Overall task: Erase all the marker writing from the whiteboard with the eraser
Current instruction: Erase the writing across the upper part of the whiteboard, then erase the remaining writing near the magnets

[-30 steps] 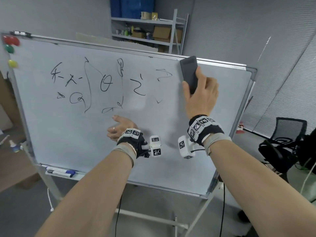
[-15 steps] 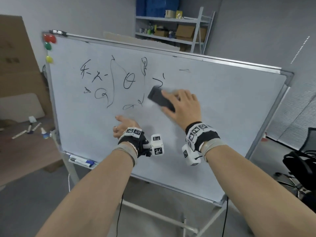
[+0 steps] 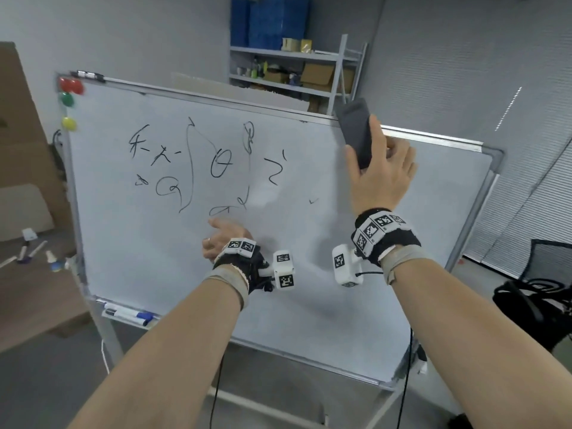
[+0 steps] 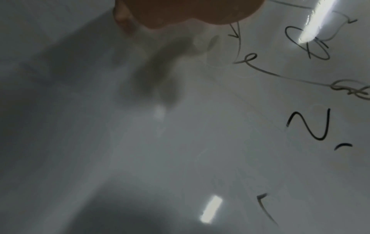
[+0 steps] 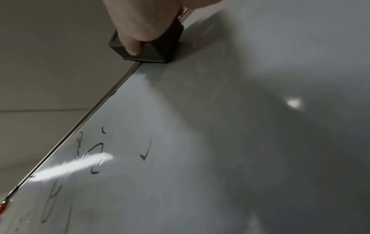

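Observation:
My right hand (image 3: 380, 174) grips the dark grey eraser (image 3: 356, 131) upright against the top edge of the whiteboard (image 3: 371, 305), its upper end above the frame. In the right wrist view the thumb wraps the eraser (image 5: 150, 47), whose felt touches the board at the frame. Black marker writing (image 3: 192, 162) covers the board's left and middle, and a small tick mark (image 3: 313, 200) sits below the eraser. My left hand (image 3: 221, 239) rests flat on the board below the writing, fingers straight.
Three round magnets (image 3: 68, 99) sit at the board's top left corner. Markers (image 3: 130, 314) lie in the tray at the bottom left. A metal shelf (image 3: 294, 66) with boxes stands behind the board, a black chair (image 3: 541, 292) at the right.
My right hand swept the eraser from the board's middle up and right to the top edge. The stroke near the top middle is gone. The left hand stayed put.

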Demonstrator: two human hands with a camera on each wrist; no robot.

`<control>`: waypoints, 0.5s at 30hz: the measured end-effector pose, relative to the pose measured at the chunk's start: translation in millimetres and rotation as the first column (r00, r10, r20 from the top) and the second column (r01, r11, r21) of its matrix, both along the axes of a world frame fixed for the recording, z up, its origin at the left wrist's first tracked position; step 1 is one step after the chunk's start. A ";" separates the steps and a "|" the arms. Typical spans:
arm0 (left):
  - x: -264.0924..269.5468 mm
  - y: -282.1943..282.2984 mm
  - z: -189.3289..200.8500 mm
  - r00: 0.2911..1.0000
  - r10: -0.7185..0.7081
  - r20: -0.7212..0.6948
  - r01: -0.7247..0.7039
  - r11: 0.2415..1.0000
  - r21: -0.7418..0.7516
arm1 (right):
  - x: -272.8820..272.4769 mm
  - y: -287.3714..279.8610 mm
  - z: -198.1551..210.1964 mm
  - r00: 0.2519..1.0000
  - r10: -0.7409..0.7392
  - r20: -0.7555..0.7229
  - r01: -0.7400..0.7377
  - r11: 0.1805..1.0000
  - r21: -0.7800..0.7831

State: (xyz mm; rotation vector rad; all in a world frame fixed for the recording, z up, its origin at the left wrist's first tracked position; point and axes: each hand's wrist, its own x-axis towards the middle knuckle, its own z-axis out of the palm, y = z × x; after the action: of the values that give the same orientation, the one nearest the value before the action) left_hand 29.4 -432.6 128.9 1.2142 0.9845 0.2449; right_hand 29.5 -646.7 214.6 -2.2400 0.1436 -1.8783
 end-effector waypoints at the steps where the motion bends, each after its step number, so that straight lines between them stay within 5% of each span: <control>1: 0.7 1.2 -0.3 1.000 0.004 0.000 -0.004 1.000 -0.001 | 1.5 6.2 0.0 0.999 0.040 -0.007 -0.040 0.999 -0.007; 9: 5.5 12.6 -4.0 1.000 -0.019 -0.005 0.018 0.999 -0.031 | 12.5 68.8 -37.4 0.912 0.204 -0.355 -0.354 0.829 -0.432; 12: 5.5 14.8 -4.5 1.000 -0.027 -0.010 0.027 0.999 -0.032 | 11.2 59.5 -36.7 0.940 0.159 -0.300 -0.291 0.834 -0.469; 15: 6.0 14.1 -4.0 0.999 -0.033 -0.017 0.032 0.999 -0.034 | 8.4 32.7 -21.5 0.990 0.089 -0.107 -0.116 0.952 -0.283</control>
State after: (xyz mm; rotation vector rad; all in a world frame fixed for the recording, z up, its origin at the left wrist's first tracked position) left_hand 35.4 -418.5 124.9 1.2020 0.9796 0.1915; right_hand 37.9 -614.0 193.1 -2.4691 -0.2457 -1.8413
